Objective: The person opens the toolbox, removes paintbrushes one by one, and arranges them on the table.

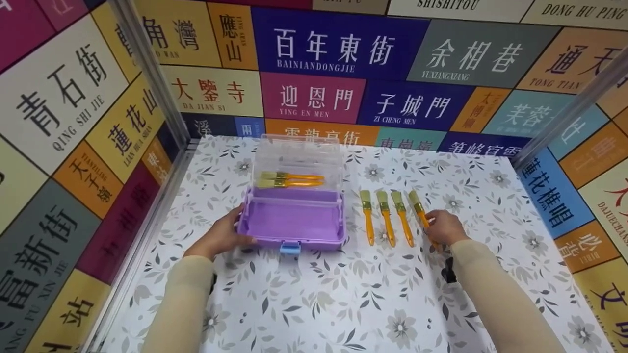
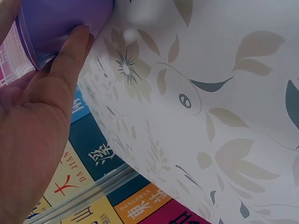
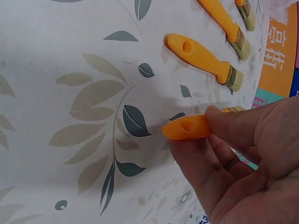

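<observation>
A purple plastic box [image 1: 294, 223] with a blue front latch [image 1: 290, 247] stands on the table, its clear lid [image 1: 299, 154] raised. My left hand [image 1: 223, 235] grips the box's left side; in the left wrist view its fingers [image 2: 70, 56] lie against the purple wall. Two paintbrushes [image 1: 306, 183] with orange handles lie one behind the other at the clear upper section, and the purple bottom shows bare. With thumb and fingers, my right hand [image 1: 446, 228] pinches the orange handle of a paintbrush [image 3: 187, 127], bristles pointing away. Part of that handle is hidden behind the hand.
Three more paintbrushes [image 1: 385, 215] lie in a row between the box and my right hand, bristles toward the back. A white tablecloth [image 1: 314, 304] with grey leaves covers the table. Walls of coloured signs [image 1: 314, 98] enclose it at the back and sides.
</observation>
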Available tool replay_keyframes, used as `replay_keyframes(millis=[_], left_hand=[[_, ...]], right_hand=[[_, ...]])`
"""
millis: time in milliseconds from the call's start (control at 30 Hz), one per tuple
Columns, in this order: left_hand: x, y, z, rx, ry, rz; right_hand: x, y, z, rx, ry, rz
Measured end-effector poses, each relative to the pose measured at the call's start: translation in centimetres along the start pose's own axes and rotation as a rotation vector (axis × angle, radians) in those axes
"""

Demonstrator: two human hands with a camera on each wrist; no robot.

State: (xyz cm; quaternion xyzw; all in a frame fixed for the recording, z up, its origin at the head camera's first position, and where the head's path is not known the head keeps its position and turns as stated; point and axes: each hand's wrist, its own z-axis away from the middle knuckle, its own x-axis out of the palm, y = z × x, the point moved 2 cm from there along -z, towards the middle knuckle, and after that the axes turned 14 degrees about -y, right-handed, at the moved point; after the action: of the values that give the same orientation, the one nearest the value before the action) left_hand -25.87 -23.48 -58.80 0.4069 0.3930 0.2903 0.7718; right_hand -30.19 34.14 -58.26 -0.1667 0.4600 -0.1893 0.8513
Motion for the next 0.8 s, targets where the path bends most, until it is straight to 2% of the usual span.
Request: replay_keyframes(millis=[433,800], left_hand=[[0.0,-0.1,-0.2,-0.005,-0.006,-0.011],[-0.1,0.0,-0.2,0.002,-0.006,-0.009]], right_hand=[[0.6,0.8,-1.6,0.052,0.002,-0.016],[1.1,1.0,-2.1,0.050,0.020,0.014]])
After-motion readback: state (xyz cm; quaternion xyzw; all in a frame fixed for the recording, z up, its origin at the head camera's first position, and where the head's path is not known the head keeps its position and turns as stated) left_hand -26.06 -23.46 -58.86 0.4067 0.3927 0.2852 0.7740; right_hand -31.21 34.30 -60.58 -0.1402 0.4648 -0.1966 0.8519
